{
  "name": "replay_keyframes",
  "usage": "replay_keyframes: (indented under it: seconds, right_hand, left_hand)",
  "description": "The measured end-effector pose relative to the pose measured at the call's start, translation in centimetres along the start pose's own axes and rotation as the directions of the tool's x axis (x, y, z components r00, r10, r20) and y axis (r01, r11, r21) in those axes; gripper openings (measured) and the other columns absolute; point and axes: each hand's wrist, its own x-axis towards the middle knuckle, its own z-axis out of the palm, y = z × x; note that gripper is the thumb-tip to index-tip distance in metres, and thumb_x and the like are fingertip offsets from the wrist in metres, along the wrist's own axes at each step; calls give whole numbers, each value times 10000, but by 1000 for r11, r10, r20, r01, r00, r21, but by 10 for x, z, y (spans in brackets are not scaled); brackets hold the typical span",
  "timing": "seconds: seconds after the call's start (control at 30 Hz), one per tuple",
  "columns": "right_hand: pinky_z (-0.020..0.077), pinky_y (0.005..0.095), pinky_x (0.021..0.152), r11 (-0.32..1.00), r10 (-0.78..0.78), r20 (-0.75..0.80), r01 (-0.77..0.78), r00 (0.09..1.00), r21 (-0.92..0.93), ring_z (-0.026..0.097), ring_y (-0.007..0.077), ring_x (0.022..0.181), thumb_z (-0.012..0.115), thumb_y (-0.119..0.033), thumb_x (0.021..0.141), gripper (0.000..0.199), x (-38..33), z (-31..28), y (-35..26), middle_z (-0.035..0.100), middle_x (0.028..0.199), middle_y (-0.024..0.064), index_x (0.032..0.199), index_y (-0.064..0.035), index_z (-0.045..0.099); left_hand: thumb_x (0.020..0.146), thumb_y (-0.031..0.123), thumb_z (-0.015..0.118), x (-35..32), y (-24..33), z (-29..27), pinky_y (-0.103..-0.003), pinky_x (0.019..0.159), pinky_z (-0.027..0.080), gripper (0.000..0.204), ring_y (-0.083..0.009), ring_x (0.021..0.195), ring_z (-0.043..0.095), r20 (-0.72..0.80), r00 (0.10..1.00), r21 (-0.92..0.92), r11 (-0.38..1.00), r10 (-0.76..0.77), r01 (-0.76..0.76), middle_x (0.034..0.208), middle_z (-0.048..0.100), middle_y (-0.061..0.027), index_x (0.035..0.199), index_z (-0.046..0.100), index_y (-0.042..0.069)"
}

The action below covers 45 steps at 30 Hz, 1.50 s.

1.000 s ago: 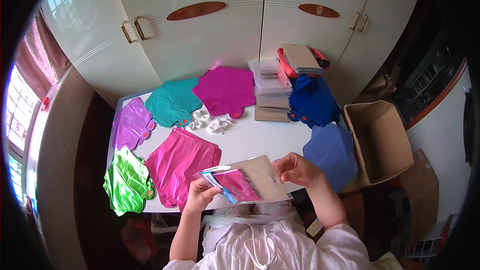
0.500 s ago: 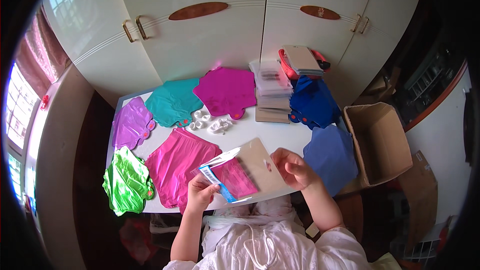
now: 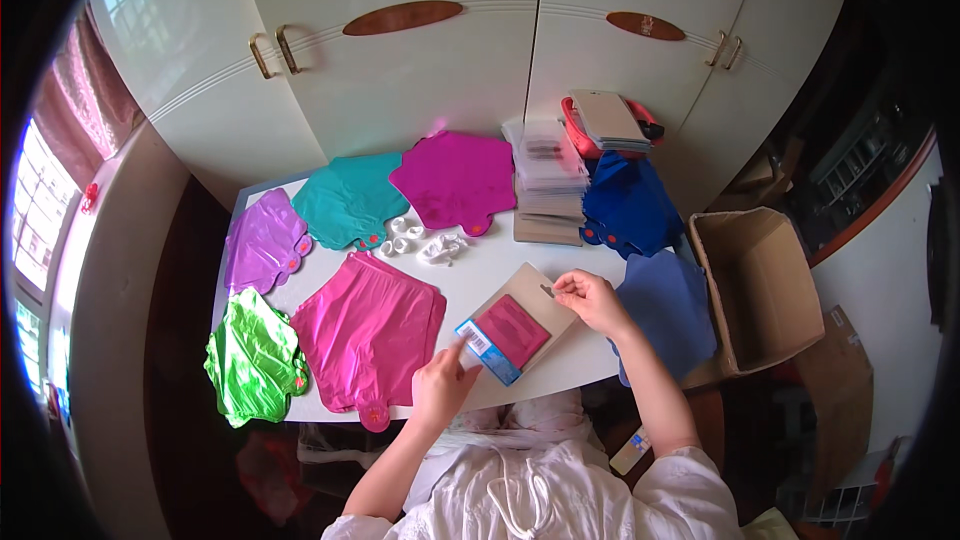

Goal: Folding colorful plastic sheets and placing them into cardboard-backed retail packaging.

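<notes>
My left hand (image 3: 443, 387) pinches the bottom corner of the flat clear packet with pink foil inside (image 3: 514, 332); right hand (image 3: 591, 298) grips its top edge. Pkt lies on white table (image 3: 470, 275), beside the pink foil balloon (image 3: 368, 328). Step: prob. finishing a pack; next needs stacking w/ others.

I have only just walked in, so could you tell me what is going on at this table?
A person holds a flat packet with a pink piece inside, left hand at its lower corner, right hand at its top edge. Coloured foil shapes lie spread over the white table, with a packet stack behind and an open cardboard box alongside.
</notes>
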Motion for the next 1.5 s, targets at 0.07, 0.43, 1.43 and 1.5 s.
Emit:
replay_keyframes:
  seconds: [0.07, 0.43, 1.43, 1.5]
  right_hand:
    - [490, 251, 722, 970, -25, -6, 23, 1000, -242, 608, 127, 772, 675, -47, 819, 130, 3, -1, -1, 633, 874, 38, 942, -26, 641]
    - [513, 326, 835, 597, -370, 504, 615, 781, -515, 629, 226, 948, 674, -123, 793, 161, -8, 0, -9, 686, 1003, 66, 931, -51, 712]
    - [316, 459, 1089, 378, -464, 357, 545, 811, -748, 472, 313, 1258, 534, -261, 921, 491, -2, 55, 10, 506, 1329, 203, 1336, -11, 454]
    - [312, 495, 1082, 349, -461, 369, 548, 807, -760, 474, 329, 1255, 523, -268, 929, 506, -1, 54, 5, 515, 1314, 219, 1353, -8, 428]
  left_hand:
    - [732, 193, 733, 1, -2, 1, -351, 724, 508, 356, -222, 817, 647, 58, 979, 244, 948, 195, -203, 902, 651, -73, 1067, 642, 114]
    - [784, 105, 570, 25, -14, 1, -368, 943, 481, 257, -242, 1061, 625, 152, 813, 331, 746, 562, -577, 1122, 634, -93, 1035, 618, 91]
    - [779, 115, 571, 3, 11, 46, -350, 761, 567, 320, -337, 1159, 557, 87, 851, 408, 761, 518, -505, 1246, 550, -216, 1090, 575, 37]
    - [784, 115, 569, 6, 11, 40, -335, 738, 572, 331, -332, 1144, 572, 137, 842, 414, 743, 521, -527, 1230, 562, -216, 1105, 568, 34]
